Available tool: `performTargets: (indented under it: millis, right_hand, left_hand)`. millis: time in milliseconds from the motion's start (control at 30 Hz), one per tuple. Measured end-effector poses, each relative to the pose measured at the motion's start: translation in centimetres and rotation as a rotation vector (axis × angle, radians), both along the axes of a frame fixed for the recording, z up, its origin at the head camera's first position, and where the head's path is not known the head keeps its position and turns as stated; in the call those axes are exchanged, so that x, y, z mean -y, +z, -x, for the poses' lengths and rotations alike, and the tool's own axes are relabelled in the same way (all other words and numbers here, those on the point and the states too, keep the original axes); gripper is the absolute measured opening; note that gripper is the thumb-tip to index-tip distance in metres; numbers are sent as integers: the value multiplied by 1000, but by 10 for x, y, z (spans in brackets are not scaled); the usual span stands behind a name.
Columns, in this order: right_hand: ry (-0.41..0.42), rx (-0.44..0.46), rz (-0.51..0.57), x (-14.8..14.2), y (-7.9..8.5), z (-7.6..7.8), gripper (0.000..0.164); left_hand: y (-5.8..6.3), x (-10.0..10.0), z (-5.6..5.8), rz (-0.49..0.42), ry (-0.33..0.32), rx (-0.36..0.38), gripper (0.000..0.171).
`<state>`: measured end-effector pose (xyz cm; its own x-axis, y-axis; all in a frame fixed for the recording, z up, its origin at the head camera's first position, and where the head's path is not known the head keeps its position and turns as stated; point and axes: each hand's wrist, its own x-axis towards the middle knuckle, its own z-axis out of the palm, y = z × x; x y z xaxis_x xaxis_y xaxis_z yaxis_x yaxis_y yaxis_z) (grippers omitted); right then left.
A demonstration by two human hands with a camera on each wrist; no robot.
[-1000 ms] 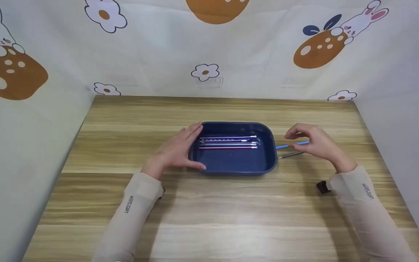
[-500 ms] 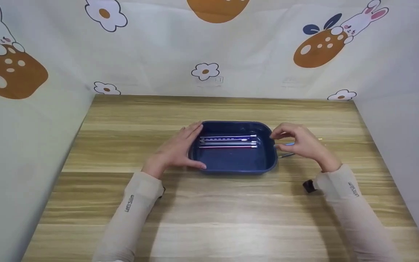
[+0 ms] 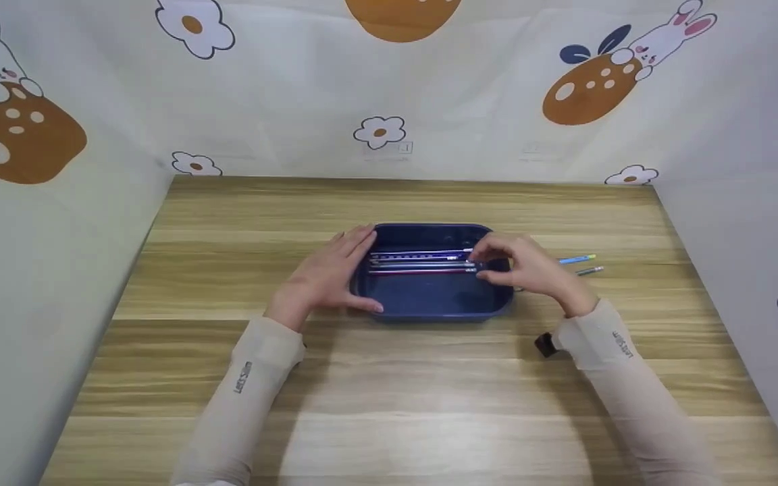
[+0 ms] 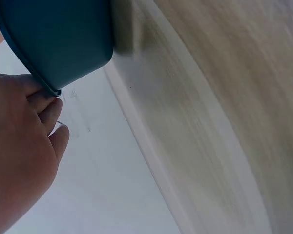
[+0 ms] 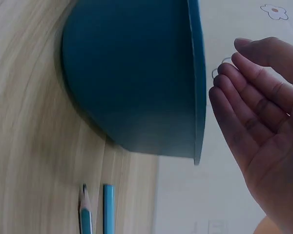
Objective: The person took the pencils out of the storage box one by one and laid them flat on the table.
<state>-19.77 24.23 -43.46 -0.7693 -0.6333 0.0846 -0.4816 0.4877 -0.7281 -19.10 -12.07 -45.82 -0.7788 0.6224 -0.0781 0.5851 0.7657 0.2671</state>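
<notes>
A dark blue plastic bin [image 3: 429, 316] stands on the table with several pencils [image 3: 423, 264] lying side by side in it. My left hand [image 3: 321, 273] rests on the bin's left end, fingers extended along the back corner and thumb on the front rim; the left wrist view shows its fingertips at the rim. Over the bin's right end is my right hand [image 3: 521, 264], thumb and index apart near the eraser ends of the pencils. The right wrist view shows that hand [image 5: 263, 107] with loosely bent fingers and nothing between them.
On the table right of the bin lie a light blue pencil [image 3: 577, 259] with a yellow end and a dark green pencil [image 3: 590, 271]; my right hand and wrist partly cover both. A patterned cloth wall [image 3: 456, 88] closes off the back of the wooden tabletop [image 3: 429, 391].
My right hand has moved left from above the pencils beside the bin, past the rim, to over the bin's right end. The left hand and the bin have stayed in place.
</notes>
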Motion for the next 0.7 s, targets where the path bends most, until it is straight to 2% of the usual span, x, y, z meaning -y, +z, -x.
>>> performTargets:
  millis: [200, 433, 700]
  right_hand:
    - [52, -26, 31, 15, -5, 4, 23]
    - [92, -6, 51, 27, -11, 9, 24]
    - [114, -104, 29, 43, -16, 14, 23]
  left_hand:
    - [-1, 0, 0, 1, 9, 18, 130]
    - [-3, 1, 0, -23, 15, 34, 131]
    - [-2, 0, 1, -8, 32, 51, 132]
